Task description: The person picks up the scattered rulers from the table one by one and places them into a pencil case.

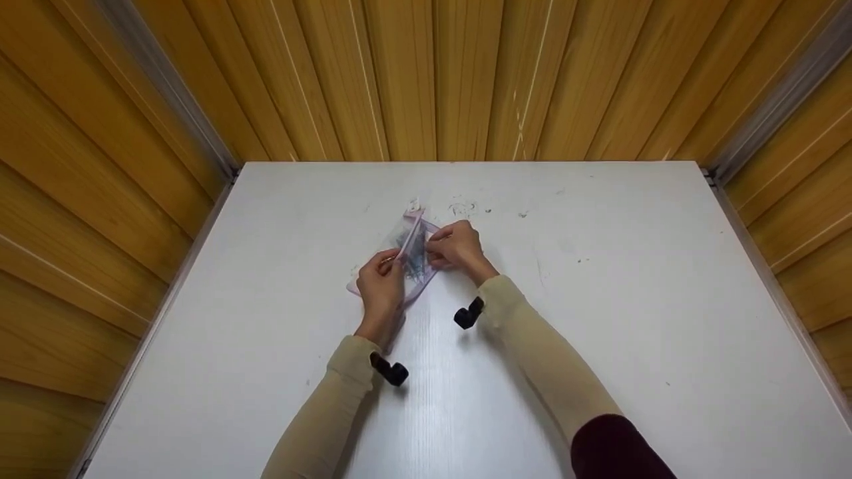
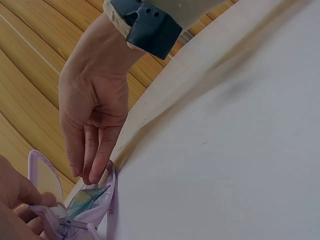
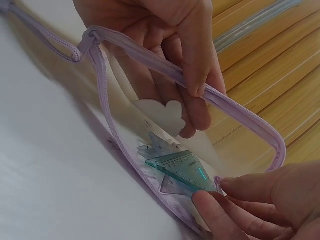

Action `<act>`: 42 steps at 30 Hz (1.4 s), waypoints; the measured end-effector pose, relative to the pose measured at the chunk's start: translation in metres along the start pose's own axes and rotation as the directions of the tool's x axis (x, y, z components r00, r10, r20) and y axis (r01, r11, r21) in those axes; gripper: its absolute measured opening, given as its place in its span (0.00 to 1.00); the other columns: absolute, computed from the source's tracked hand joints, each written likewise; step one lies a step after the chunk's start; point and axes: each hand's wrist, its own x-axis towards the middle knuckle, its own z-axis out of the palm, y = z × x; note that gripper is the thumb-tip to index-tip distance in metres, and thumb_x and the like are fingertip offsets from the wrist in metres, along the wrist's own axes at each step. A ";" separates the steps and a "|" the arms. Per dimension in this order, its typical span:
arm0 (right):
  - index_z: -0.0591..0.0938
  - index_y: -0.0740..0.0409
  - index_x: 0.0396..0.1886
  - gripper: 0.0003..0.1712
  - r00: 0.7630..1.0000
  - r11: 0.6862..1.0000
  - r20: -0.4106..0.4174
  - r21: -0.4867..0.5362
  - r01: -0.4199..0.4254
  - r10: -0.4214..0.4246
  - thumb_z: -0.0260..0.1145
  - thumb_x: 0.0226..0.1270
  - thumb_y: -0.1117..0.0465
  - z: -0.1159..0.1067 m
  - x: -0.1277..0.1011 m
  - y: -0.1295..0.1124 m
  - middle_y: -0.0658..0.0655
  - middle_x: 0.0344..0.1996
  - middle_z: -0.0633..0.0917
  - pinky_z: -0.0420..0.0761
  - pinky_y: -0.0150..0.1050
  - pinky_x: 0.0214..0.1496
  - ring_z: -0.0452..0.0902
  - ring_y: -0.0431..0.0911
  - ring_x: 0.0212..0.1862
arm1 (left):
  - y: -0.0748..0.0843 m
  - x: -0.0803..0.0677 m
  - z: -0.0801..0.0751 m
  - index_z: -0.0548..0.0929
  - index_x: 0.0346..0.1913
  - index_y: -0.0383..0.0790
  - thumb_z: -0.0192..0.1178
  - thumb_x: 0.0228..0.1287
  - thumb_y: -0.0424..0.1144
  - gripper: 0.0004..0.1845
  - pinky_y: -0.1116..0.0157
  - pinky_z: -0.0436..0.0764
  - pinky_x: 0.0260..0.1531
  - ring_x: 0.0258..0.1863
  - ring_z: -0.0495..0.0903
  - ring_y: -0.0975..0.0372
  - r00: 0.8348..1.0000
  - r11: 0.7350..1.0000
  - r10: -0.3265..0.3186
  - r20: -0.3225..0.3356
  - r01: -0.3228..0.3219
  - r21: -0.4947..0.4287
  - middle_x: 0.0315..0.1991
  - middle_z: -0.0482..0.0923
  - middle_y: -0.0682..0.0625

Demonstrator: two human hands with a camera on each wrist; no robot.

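Sleeves [image 1: 333,399] in beige reach up from the near edge of the white table [image 1: 599,332], and both hands meet at a clear lilac-zippered pouch [image 1: 409,256] lying mid-table. Left hand [image 1: 381,287] pinches the pouch's near end while right hand [image 1: 458,245] grips the open zipper rim beside it. Inside, a green set square [image 3: 182,170] shows, perhaps with a second ruler under it; wooden slat walls [image 1: 426,80] stand beyond.

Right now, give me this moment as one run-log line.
left hand: pinches pouch rim | right hand: pinches opposite rim | pouch: open on table | inside: green rulers
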 end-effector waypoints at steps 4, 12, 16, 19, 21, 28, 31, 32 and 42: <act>0.91 0.61 0.37 0.06 1.000 0.999 -0.006 -0.044 0.027 -0.027 0.76 0.61 0.64 -0.002 0.000 0.002 0.60 0.29 0.91 0.87 0.43 0.36 0.90 0.52 0.30 | -0.001 0.000 0.000 0.88 0.52 0.38 0.59 0.69 0.27 0.13 0.64 0.83 0.38 0.43 0.88 0.55 0.999 0.999 0.033 0.002 -0.033 0.033 0.44 0.89 0.42; 0.89 0.64 0.39 0.08 0.999 0.999 0.028 0.046 0.017 -0.018 0.75 0.62 0.66 -0.006 0.000 0.005 0.65 0.32 0.90 0.87 0.45 0.36 0.90 0.54 0.31 | -0.002 0.001 0.002 0.88 0.52 0.38 0.59 0.69 0.27 0.13 0.63 0.83 0.41 0.45 0.88 0.55 1.000 0.999 0.029 0.010 -0.029 0.034 0.45 0.89 0.42; 0.89 0.65 0.42 0.10 0.998 0.997 0.055 0.078 0.014 -0.018 0.75 0.62 0.66 -0.008 -0.001 0.006 0.65 0.35 0.90 0.87 0.47 0.38 0.90 0.55 0.33 | -0.003 0.002 0.002 0.88 0.53 0.39 0.59 0.70 0.28 0.13 0.63 0.82 0.41 0.45 0.88 0.55 1.000 0.999 0.000 0.008 0.000 0.032 0.45 0.89 0.43; 0.88 0.65 0.47 0.13 0.997 0.996 0.076 0.085 0.020 -0.027 0.74 0.64 0.64 -0.012 -0.002 0.007 0.65 0.40 0.90 0.87 0.47 0.39 0.90 0.56 0.35 | -0.003 0.002 0.001 0.88 0.53 0.39 0.60 0.70 0.28 0.13 0.63 0.82 0.41 0.45 0.88 0.55 1.000 0.999 -0.012 0.001 0.012 0.036 0.45 0.89 0.43; 0.87 0.65 0.50 0.16 0.996 0.996 0.082 0.084 0.032 -0.038 0.74 0.65 0.63 -0.017 -0.003 0.007 0.66 0.42 0.90 0.87 0.47 0.40 0.90 0.57 0.38 | -0.003 0.002 0.000 0.88 0.53 0.39 0.60 0.70 0.28 0.13 0.64 0.82 0.40 0.44 0.87 0.56 1.000 0.999 -0.015 0.001 0.015 0.036 0.45 0.89 0.44; 0.84 0.66 0.58 0.22 0.995 0.997 0.070 0.047 0.063 -0.066 0.72 0.68 0.60 -0.035 -0.005 0.003 0.65 0.46 0.89 0.87 0.45 0.41 0.89 0.58 0.44 | -0.001 0.003 -0.002 0.88 0.53 0.41 0.60 0.71 0.30 0.13 0.63 0.82 0.41 0.44 0.87 0.56 1.000 0.999 -0.026 0.007 0.025 0.037 0.45 0.89 0.45; 0.84 0.65 0.59 0.22 0.996 0.998 0.068 0.035 0.060 -0.062 0.72 0.69 0.60 -0.040 -0.006 0.003 0.63 0.47 0.89 0.87 0.45 0.40 0.89 0.57 0.44 | -0.002 0.003 -0.002 0.88 0.53 0.39 0.60 0.70 0.29 0.13 0.62 0.83 0.41 0.43 0.88 0.54 1.000 0.999 -0.007 -0.002 0.007 0.043 0.44 0.89 0.44; 0.84 0.64 0.58 0.22 0.996 0.998 0.066 0.034 0.057 -0.059 0.73 0.68 0.60 -0.041 -0.006 0.003 0.63 0.46 0.89 0.87 0.45 0.41 0.89 0.57 0.44 | -0.003 0.003 -0.002 0.88 0.52 0.39 0.60 0.70 0.29 0.13 0.62 0.84 0.41 0.43 0.88 0.54 1.000 0.999 0.004 -0.005 -0.004 0.048 0.44 0.89 0.43; 0.85 0.60 0.54 0.17 0.998 0.999 0.044 0.000 0.050 -0.050 0.72 0.69 0.58 -0.051 -0.009 0.006 0.63 0.46 0.89 0.87 0.45 0.40 0.89 0.57 0.43 | -0.002 0.001 0.001 0.88 0.52 0.38 0.60 0.69 0.29 0.13 0.63 0.83 0.39 0.43 0.88 0.53 1.000 0.999 0.008 -0.007 -0.008 0.047 0.43 0.90 0.43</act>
